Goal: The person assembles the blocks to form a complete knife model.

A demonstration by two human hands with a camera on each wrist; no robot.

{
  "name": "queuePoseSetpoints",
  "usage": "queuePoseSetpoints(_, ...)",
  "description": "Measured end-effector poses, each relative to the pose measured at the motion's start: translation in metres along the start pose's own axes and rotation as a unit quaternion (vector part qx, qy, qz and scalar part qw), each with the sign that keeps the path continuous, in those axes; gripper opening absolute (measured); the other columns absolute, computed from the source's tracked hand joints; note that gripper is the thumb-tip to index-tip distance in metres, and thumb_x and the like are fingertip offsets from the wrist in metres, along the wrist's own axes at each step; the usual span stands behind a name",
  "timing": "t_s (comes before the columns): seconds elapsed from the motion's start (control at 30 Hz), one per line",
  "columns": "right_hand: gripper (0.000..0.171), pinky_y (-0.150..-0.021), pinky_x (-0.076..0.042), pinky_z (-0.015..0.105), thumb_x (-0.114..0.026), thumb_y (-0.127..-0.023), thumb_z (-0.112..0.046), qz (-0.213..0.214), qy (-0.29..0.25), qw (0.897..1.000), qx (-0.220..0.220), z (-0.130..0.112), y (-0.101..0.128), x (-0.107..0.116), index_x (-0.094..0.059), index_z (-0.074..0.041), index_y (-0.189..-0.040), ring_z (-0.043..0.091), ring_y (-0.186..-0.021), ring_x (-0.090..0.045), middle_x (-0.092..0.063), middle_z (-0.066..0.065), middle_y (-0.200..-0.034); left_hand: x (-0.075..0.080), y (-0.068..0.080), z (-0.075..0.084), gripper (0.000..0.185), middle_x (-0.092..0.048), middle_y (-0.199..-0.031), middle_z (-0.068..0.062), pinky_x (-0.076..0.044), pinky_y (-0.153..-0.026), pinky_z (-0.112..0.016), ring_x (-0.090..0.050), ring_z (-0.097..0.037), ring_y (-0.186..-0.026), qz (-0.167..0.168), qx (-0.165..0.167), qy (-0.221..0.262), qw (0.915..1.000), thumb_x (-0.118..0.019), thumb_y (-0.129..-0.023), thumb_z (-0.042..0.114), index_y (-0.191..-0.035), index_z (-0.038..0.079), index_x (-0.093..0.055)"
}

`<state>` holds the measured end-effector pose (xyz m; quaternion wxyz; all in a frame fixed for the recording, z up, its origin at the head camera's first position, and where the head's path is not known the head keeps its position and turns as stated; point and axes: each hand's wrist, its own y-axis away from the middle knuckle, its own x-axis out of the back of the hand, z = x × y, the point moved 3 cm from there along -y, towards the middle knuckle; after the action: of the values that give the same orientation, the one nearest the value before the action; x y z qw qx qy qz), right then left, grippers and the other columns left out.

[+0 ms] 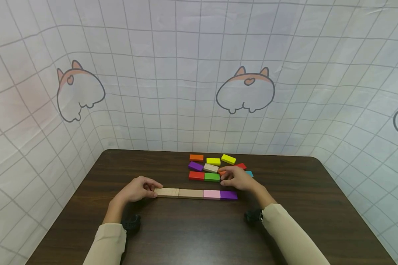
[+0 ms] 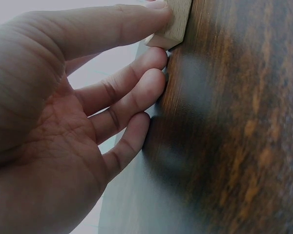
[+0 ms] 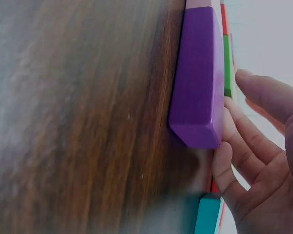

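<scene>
Cream sleeves [image 1: 293,233] up close, and look: the pale block [image 1: 167,192] ends a 4-block row [image 1: 191,193] on the surface [image 1: 199,235], pinched by the left hand [image 1: 136,190]; beyond, the right hand [image 1: 237,178], thumb [image 3: 271,95] parted from fingers [image 3: 248,161], hangs over loose coloured blocks [image 1: 211,176], its contact unclear.

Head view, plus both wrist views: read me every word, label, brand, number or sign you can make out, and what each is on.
None readable.
Near row of blocks: no text on the visible faces.
Far group of blocks: none readable; some are partly hidden.
White backdrop: lines and cartoon drawings only.
Left wrist device and right wrist device: too small and dark to tell.
</scene>
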<state>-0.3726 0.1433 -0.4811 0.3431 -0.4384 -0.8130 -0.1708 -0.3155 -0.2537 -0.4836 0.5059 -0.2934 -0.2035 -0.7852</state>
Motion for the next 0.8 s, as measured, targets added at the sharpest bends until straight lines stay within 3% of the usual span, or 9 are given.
queuePoseSetpoints(0.17,0.041,-0.078,-0.051,0.036,-0.075,-0.094,-0.008,-0.001,0.014,1.0,-0.009,0.001,-0.006,-0.003,-0.065,-0.002,-0.134,0.016,-0.082,-0.063,-0.072,0.002,-0.097,0.0,0.001,0.001,0.025,-0.066,-0.086,-0.001,-0.047,-0.065,-0.031,-0.057,-0.018,-0.075,0.004,0.008,-0.002,1.0,-0.08,-0.09,0.01,-0.115,0.009,-0.079)
queuePoseSetpoints(0.4,0.041,-0.063,-0.048,0.032,-0.076,-0.094,-0.008,-0.002,0.015,0.999,-0.034,0.002,-0.013,-0.008,-0.066,-0.002,-0.133,0.016,-0.064,-0.059,-0.067,0.0,-0.079,-0.001,0.001,0.001,0.026,-0.065,-0.086,-0.001,-0.047,-0.066,-0.033,-0.056,-0.02,-0.076,-0.001,-0.003,-0.001,1.0,-0.08,-0.091,0.01,-0.116,0.007,-0.078)
queuePoseSetpoints(0.6,0.034,-0.061,-0.05,0.032,-0.077,-0.093,-0.007,0.012,0.024,0.998,-0.065,0.0,-0.017,-0.011,-0.07,-0.006,-0.125,0.017,-0.062,-0.061,-0.064,0.001,-0.077,-0.001,0.001,0.001,0.026,-0.065,-0.086,-0.001,-0.047,-0.066,-0.033,-0.056,-0.019,-0.075,0.0,0.002,0.0,1.0,-0.08,-0.091,0.01,-0.116,0.008,-0.078)
queuePoseSetpoints(0.8,0.028,-0.064,-0.048,0.031,-0.074,-0.092,-0.003,0.003,0.048,0.998,-0.044,0.001,-0.017,-0.01,-0.072,-0.006,-0.12,0.013,-0.062,-0.058,-0.065,-0.001,-0.078,0.0,0.001,0.0,0.026,-0.065,-0.086,-0.001,-0.047,-0.065,-0.032,-0.057,-0.018,-0.075,0.002,0.006,0.002,1.0,-0.08,-0.091,0.01,-0.116,0.008,-0.079)
